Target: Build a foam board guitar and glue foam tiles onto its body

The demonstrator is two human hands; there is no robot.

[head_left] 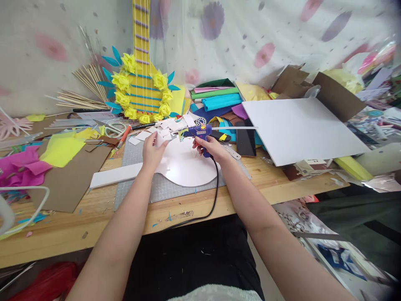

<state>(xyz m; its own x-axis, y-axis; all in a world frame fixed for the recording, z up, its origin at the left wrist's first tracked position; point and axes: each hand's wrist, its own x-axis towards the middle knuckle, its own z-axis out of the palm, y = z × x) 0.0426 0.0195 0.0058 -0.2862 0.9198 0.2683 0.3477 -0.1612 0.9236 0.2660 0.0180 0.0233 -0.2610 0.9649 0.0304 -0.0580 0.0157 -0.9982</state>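
Note:
My right hand (pixel 210 147) is closed round the handle of a blue glue gun (pixel 199 132), nozzle pointing left, a glue stick jutting out to the right. Its black cord (pixel 214 196) runs off the table's front edge. My left hand (pixel 153 151) rests on the left edge of a white guitar-shaped foam cutout (pixel 188 167), fingers bent, pinching a small white piece at its upper edge. The cutout lies on a grey cutting mat (pixel 163 190).
A yellow paper guitar (pixel 142 83) with yellow flowers leans against the wall. Scissors (pixel 113 128), small white foam pieces (pixel 171 124), a black phone (pixel 245 142), a large white sheet (pixel 300 129), foam rolls (pixel 219 98), brown cardboard (pixel 73 179), yellow and pink paper and wooden sticks (pixel 86 85) lie around.

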